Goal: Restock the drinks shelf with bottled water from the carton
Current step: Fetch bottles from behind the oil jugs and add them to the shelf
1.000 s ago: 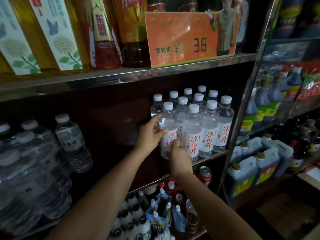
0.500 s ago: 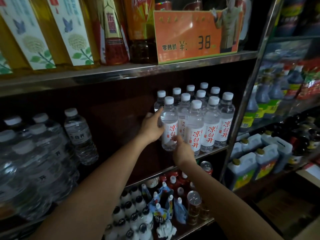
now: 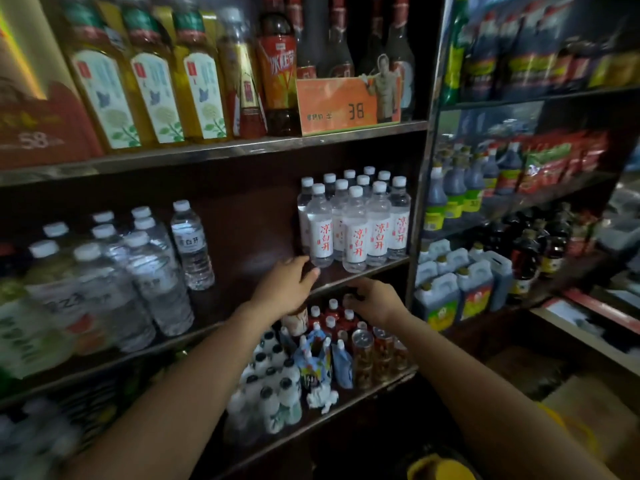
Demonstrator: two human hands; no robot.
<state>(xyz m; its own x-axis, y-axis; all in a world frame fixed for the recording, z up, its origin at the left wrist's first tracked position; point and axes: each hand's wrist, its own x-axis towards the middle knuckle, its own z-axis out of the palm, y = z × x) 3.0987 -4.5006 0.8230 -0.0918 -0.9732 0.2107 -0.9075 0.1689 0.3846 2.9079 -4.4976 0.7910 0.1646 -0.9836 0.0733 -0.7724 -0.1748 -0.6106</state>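
At 3 o'clock on shelf (image 3: 363, 271): both hands let go of water bottles (image 3: 353, 223). Left hand (image 3: 284, 289), right hand (image 3: 374, 299) loose, empty, dropping. Fetch more from carton next.

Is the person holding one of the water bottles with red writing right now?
No, both the left hand and right hand hang empty below the white-label bottles on the shelf.

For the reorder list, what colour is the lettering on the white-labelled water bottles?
Red, on the clear white-labelled water bottles; head view.

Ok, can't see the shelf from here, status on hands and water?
Left hand open, empty, below the white-label water bottles. Right hand loosely curled, empty, over the lower-shelf drinks. Bottles upright on the shelf edge. Nothing in the way.
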